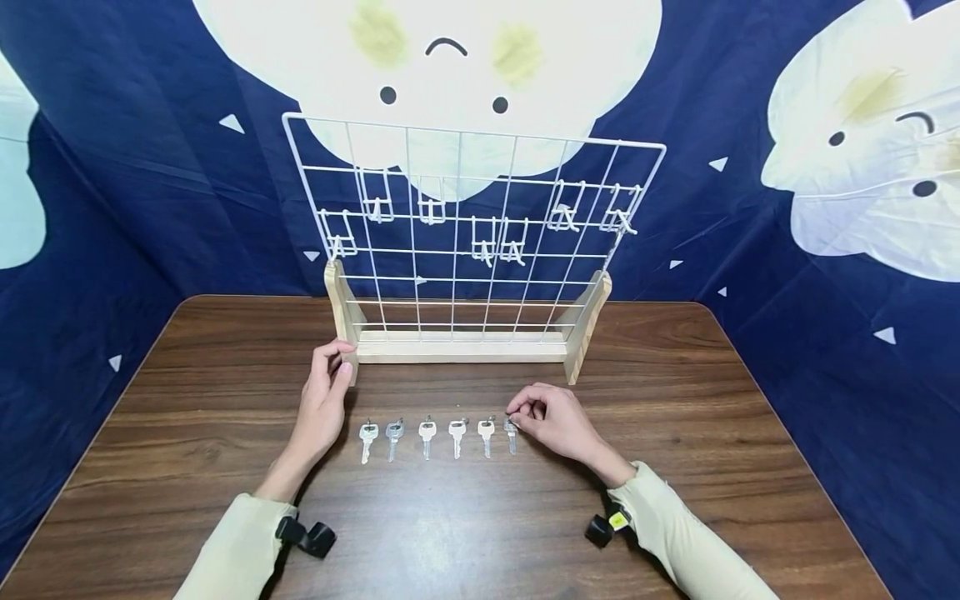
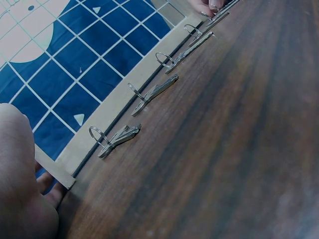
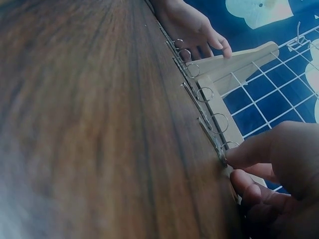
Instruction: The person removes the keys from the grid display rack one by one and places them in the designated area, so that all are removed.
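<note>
My left hand (image 1: 322, 412) grips the front of the left wooden foot (image 1: 345, 312) of a white wire grid rack (image 1: 480, 133), thumb on the near side and fingers beyond it. Toward the right, thumb and forefinger of my right hand (image 1: 561, 423) pinch the ring end of the rightmost key (image 1: 512, 442), whose blade lies along the tabletop. Fingertips hide part of that ring. Several more silver keys (image 1: 427, 442) lie in a row to its left, blades pointing toward me. Their split rings (image 3: 219, 122) stand up from the key heads in the right wrist view.
White hooks (image 1: 483, 250) hang at different heights on the grid. A wooden crossbar (image 1: 461, 350) joins its two feet, behind the keys. The brown wooden table (image 1: 435, 533) extends in front. Blue cloth (image 1: 750, 100) with white cloud shapes surrounds the table.
</note>
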A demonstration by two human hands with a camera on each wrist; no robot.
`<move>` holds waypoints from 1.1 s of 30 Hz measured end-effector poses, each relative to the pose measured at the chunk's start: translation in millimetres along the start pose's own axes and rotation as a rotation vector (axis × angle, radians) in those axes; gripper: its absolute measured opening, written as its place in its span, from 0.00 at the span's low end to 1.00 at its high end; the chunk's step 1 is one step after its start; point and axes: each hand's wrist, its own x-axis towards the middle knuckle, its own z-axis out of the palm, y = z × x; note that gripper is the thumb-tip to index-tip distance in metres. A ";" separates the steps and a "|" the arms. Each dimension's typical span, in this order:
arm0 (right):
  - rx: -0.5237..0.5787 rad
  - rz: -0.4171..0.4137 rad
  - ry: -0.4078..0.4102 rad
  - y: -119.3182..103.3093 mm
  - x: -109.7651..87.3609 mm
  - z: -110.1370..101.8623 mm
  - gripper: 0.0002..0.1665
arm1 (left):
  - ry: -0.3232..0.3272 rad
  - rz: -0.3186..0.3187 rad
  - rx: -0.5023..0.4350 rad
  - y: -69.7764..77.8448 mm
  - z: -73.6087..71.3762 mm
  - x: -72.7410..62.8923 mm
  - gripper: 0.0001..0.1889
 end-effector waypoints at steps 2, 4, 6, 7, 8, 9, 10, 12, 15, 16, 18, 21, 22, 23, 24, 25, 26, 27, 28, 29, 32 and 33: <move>-0.003 0.003 -0.007 0.4 0.5 -0.1 0.10 | 0.000 0.001 0.000 0.1 0.1 0.0 0.16; 0.007 0.012 -0.013 1.1 0.8 -0.4 0.12 | 0.000 0.001 -0.002 -0.2 0.0 0.1 0.16; 0.026 0.021 -0.015 1.7 0.9 -0.6 0.14 | 0.001 0.001 -0.003 -1.2 -0.2 0.1 0.16; 0.034 0.028 -0.015 2.0 1.2 -0.6 0.15 | 0.001 0.001 -0.003 -1.7 -0.3 0.2 0.16; 0.045 0.036 -0.016 1.9 1.3 -0.9 0.15 | 0.001 0.001 -0.003 -2.1 -0.3 0.2 0.16; 0.055 0.040 -0.015 2.2 1.3 -1.1 0.15 | 0.001 0.001 -0.004 -2.4 -0.4 0.3 0.16; 0.062 0.045 -0.014 2.1 1.4 -1.4 0.15 | 0.000 0.001 -0.004 -2.6 -0.3 0.5 0.16; 0.073 0.045 -0.011 1.7 1.6 -1.9 0.15 | -0.001 0.000 -0.001 -2.9 -0.3 0.7 0.16; 0.083 0.044 -0.009 1.6 1.7 -2.4 0.14 | -0.001 0.002 0.008 -3.5 -0.3 0.8 0.16; 0.086 0.044 -0.009 1.6 1.8 -2.5 0.14 | -0.001 0.002 0.011 -3.7 -0.4 0.8 0.16; 0.091 0.043 -0.009 2.0 1.9 -2.3 0.14 | -0.001 0.004 0.013 -4.1 -0.6 0.7 0.16; 0.093 0.053 -0.009 2.7 1.4 -2.6 0.14 | -0.003 0.004 0.015 -4.3 0.1 0.8 0.16; 0.096 0.055 -0.009 2.8 1.2 -2.8 0.14 | -0.002 0.002 0.013 -4.0 0.5 0.8 0.16; 0.098 0.055 -0.008 3.3 1.1 -2.8 0.14 | -0.003 0.001 0.013 -3.7 0.8 0.7 0.16; 0.105 0.055 -0.006 3.7 0.9 -2.8 0.14 | -0.002 0.000 0.011 -3.2 1.2 0.7 0.16; 0.115 0.053 -0.004 4.0 0.8 -2.9 0.14 | -0.001 -0.003 0.010 -2.4 1.6 0.5 0.16; 0.127 0.051 -0.001 4.3 0.8 -3.0 0.14 | 0.000 -0.002 0.008 -1.7 2.1 0.4 0.16; 0.143 0.049 0.004 4.7 1.0 -3.1 0.13 | 0.000 -0.003 0.008 -1.0 2.4 0.4 0.15; 0.160 0.047 0.011 5.4 1.2 -3.1 0.13 | 0.003 -0.004 0.005 -0.5 2.8 0.3 0.15; 0.175 0.048 0.018 5.7 1.7 -3.1 0.13 | 0.001 0.012 -0.022 2.4 3.2 -0.2 0.15; 0.240 0.066 0.054 4.9 3.7 -4.0 0.10 | 0.010 0.013 -0.024 3.9 3.1 -0.4 0.15; 0.266 0.072 0.072 4.5 4.3 -4.6 0.09 | 0.012 0.010 -0.024 4.0 2.9 -0.3 0.15</move>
